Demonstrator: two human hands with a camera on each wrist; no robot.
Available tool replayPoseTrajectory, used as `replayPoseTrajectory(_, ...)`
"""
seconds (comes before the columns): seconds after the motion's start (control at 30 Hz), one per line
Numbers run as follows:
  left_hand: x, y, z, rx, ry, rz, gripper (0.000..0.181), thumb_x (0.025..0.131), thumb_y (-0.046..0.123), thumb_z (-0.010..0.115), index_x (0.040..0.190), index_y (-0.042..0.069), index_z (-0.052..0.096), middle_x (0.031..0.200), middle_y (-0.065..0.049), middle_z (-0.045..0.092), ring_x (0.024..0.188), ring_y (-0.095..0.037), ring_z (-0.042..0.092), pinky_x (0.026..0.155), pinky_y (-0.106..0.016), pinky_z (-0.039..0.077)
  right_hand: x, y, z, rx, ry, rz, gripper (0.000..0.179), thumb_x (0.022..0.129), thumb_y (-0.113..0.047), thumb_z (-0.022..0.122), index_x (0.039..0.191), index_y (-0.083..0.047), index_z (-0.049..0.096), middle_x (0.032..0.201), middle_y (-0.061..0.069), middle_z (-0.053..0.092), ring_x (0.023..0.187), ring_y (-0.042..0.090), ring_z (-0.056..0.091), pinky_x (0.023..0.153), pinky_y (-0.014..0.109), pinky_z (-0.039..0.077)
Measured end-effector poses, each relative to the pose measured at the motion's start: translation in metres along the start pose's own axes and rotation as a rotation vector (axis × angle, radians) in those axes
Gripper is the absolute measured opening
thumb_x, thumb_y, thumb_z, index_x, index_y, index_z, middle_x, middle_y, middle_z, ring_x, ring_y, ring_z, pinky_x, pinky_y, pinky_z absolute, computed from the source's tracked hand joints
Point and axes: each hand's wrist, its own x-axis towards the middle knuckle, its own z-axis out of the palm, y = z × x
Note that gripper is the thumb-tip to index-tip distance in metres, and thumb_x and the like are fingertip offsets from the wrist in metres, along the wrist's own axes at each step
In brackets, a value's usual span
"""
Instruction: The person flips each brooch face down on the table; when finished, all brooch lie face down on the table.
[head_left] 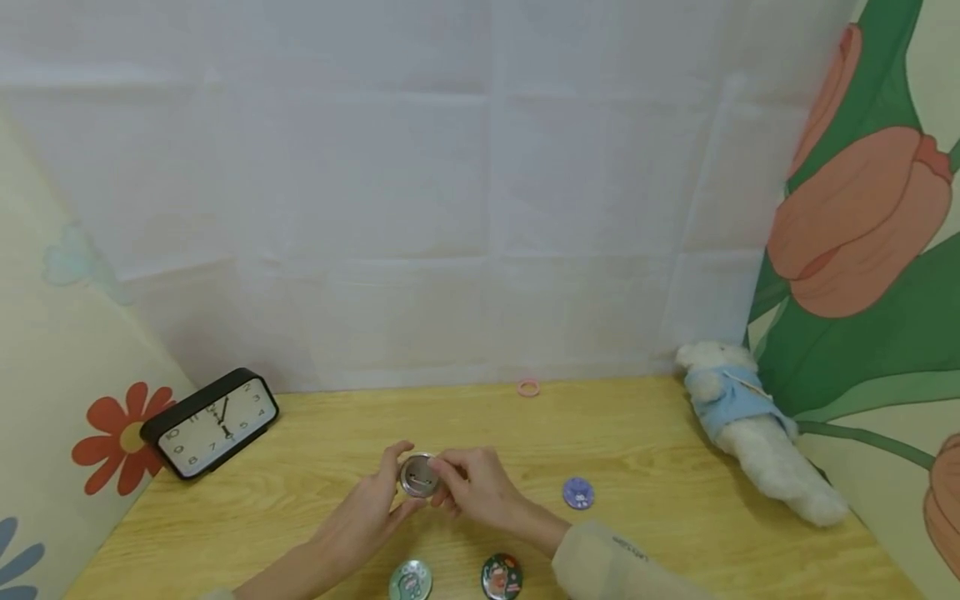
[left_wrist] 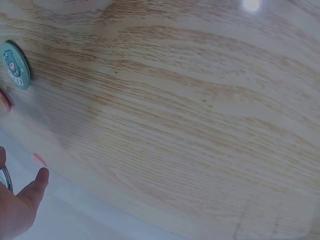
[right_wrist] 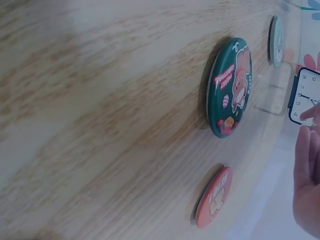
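Observation:
A round pin badge [head_left: 418, 476] is held above the table with its silvery back and pin facing up in the head view. My left hand [head_left: 369, 506] grips its rim from the left between fingers and thumb. On its right edge, my right hand [head_left: 483, 490] pinches it, thumb over the back and fingers curled beneath. The badge's front is hidden. Nearer to me lie a light green badge [head_left: 411, 580] and a dark green badge [head_left: 502, 577]. To the right of the hands is a purple badge [head_left: 578, 493]. An orange-red badge [right_wrist: 214, 198] shows in the right wrist view.
A black-framed clock [head_left: 217, 423] stands at the table's left. At the right a white plush toy [head_left: 757, 433] in a blue top leans by the wall. A pink ring [head_left: 528, 387] lies at the back edge, before a white cloth [head_left: 465, 208].

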Motion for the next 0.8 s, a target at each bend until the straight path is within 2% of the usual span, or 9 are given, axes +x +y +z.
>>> replayPoseTrajectory(0.1,-0.001,0.000,-0.001,0.005,0.010,0.011,0.062,0.084,0.006,0.076,0.131,-0.003,0.037,0.090,-0.009,0.067,0.062,-0.002,0.049,0.050,-0.017,0.043,0.000,0.001,0.001,0.010,0.007,0.022,0.029,0.103,-0.014,0.050,0.087,0.001,0.070,0.063,0.012,0.067,0.050,0.028,0.064,0.044,0.034,0.056)
replayPoseTrajectory(0.2,-0.002,0.001,-0.001,0.007,0.012,0.014,0.061,0.083,0.006,0.077,0.130,-0.002,0.039,0.091,-0.009,0.067,0.062,-0.002,0.049,0.049,-0.017,0.042,0.000,0.001,0.002,0.010,0.000,0.029,0.029,0.103,-0.013,0.050,0.085,0.001,0.068,0.063,0.011,0.067,0.051,0.026,0.064,0.044,0.034,0.056)
replayPoseTrajectory(0.27,-0.003,0.000,-0.001,0.017,0.012,0.018,0.061,0.083,0.006,0.077,0.130,-0.002,0.040,0.093,-0.010,0.068,0.060,-0.001,0.047,0.048,-0.016,0.042,0.000,0.001,0.001,0.000,-0.013,0.014,0.023,0.102,-0.013,0.052,0.092,0.001,0.067,0.064,0.010,0.067,0.052,0.026,0.065,0.044,0.030,0.056)
replayPoseTrajectory(0.3,-0.003,0.000,-0.002,0.021,0.009,0.020,0.061,0.083,0.006,0.077,0.130,-0.002,0.040,0.094,-0.011,0.068,0.059,-0.001,0.046,0.048,-0.016,0.042,0.000,0.001,0.001,-0.019,-0.022,-0.003,0.020,0.102,-0.013,0.052,0.098,0.002,0.065,0.065,0.011,0.067,0.052,0.026,0.065,0.044,0.027,0.055)
replayPoseTrajectory(0.37,-0.003,-0.001,-0.002,0.035,0.011,0.030,0.060,0.083,0.006,0.077,0.130,-0.002,0.040,0.099,-0.014,0.068,0.064,-0.004,0.056,0.053,-0.016,0.048,-0.001,0.000,-0.001,-0.071,-0.040,-0.052,0.020,0.101,-0.013,0.054,0.113,0.002,0.060,0.067,0.012,0.067,0.052,0.024,0.064,0.043,0.022,0.053)
replayPoseTrajectory(0.47,-0.002,-0.003,-0.002,0.049,0.020,0.045,0.059,0.084,0.007,0.076,0.130,-0.003,0.041,0.111,-0.020,0.067,0.083,-0.017,0.069,0.066,-0.023,0.057,-0.002,0.000,-0.004,-0.181,-0.066,-0.150,0.037,0.098,-0.012,0.057,0.131,0.002,0.048,0.072,0.014,0.067,0.053,0.017,0.063,0.045,0.015,0.050)
replayPoseTrajectory(0.53,-0.002,-0.003,-0.002,0.056,0.031,0.050,0.059,0.083,0.007,0.077,0.130,-0.004,0.042,0.114,-0.022,0.066,0.097,-0.026,0.068,0.074,-0.029,0.059,-0.002,-0.001,-0.005,-0.241,-0.076,-0.204,0.044,0.096,-0.011,0.061,0.134,0.003,0.044,0.075,0.012,0.067,0.057,0.008,0.061,0.048,0.012,0.050)
replayPoseTrajectory(0.67,-0.004,-0.004,-0.003,0.066,0.067,0.075,0.059,0.081,0.006,0.078,0.129,-0.006,0.046,0.115,-0.022,0.065,0.101,-0.031,0.067,0.076,-0.033,0.059,-0.002,0.001,-0.008,-0.305,-0.103,-0.258,0.053,0.091,-0.010,0.068,0.135,0.004,0.043,0.081,0.007,0.067,0.066,-0.002,0.057,0.055,0.010,0.050)
replayPoseTrajectory(0.8,-0.005,-0.006,-0.003,0.083,0.083,0.129,0.057,0.079,0.004,0.079,0.127,-0.005,0.049,0.114,-0.019,0.066,0.100,-0.030,0.067,0.076,-0.032,0.059,-0.002,0.003,-0.011,-0.354,-0.125,-0.270,0.057,0.087,-0.010,0.072,0.135,0.003,0.046,0.090,0.005,0.068,0.074,-0.002,0.058,0.059,0.008,0.050)
